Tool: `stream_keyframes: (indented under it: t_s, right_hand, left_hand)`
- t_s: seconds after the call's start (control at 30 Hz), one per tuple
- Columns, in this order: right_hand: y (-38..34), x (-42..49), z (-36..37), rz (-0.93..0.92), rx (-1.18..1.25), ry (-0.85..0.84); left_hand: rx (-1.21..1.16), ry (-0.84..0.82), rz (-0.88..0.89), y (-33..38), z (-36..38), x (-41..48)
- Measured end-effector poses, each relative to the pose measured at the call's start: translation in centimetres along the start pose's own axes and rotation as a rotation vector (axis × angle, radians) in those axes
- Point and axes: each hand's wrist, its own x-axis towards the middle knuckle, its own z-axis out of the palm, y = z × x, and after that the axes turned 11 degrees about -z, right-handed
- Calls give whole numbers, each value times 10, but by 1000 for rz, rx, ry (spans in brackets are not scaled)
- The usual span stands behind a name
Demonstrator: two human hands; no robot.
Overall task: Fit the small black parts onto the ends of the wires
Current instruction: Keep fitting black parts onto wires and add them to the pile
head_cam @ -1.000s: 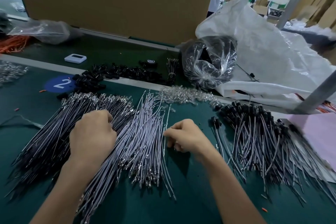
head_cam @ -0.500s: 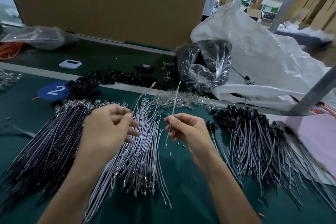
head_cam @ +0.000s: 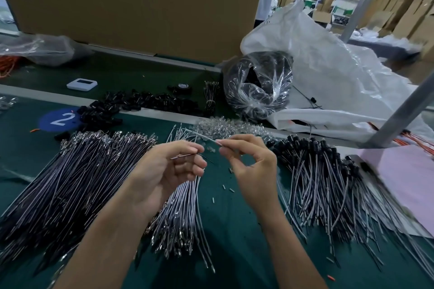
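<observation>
Green surface (head_cam: 234,230), crowded. Uncapped wires (head_cam: 180,213) heaped near centre; capped wires (head_cam: 328,171) to the right. Small black parts (head_cam: 131,103) heaped far left, well apart from both hands. Left hand (head_cam: 164,171) pinches a thin dark wire (head_cam: 187,155); right hand (head_cam: 251,166) pinches a pale wire (head_cam: 206,139). No black part visible in either grip. Risk: the fingertip hold slips and a wire drops into the heap; a misaligned push bends a tip.
</observation>
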Motion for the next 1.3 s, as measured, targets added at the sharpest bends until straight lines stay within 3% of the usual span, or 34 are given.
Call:
stream_keyframes:
  t_s: [0.17, 0.47, 0.57, 0.73, 0.83, 0.97, 1.17, 1.3]
  right_hand:
    - [-1, -2, 1, 101, 192, -129]
    - [4, -4, 4, 124, 169, -47]
    - [13, -3, 4, 217, 113, 81]
    - [27, -3, -3, 364, 13, 196]
    - [29, -3, -4, 337, -65, 170]
    - [26, -3, -1, 298, -107, 137]
    - [27, -4, 3, 226, -136, 118]
    - [28, -6, 7, 215, -131, 106]
  left_hand:
    - [-209, -138, -88, 4, 5, 5]
    - [-268, -188, -105, 8, 3, 19]
    - [71, -41, -53, 16, 1, 37]
    - [872, 508, 279, 40, -15, 119]
    - [1297, 574, 330, 57, -34, 170]
    - [1513, 524, 224, 65, -53, 217]
    - [1602, 612, 372, 64, -59, 242]
    - [1641, 643, 364, 66, -53, 239]
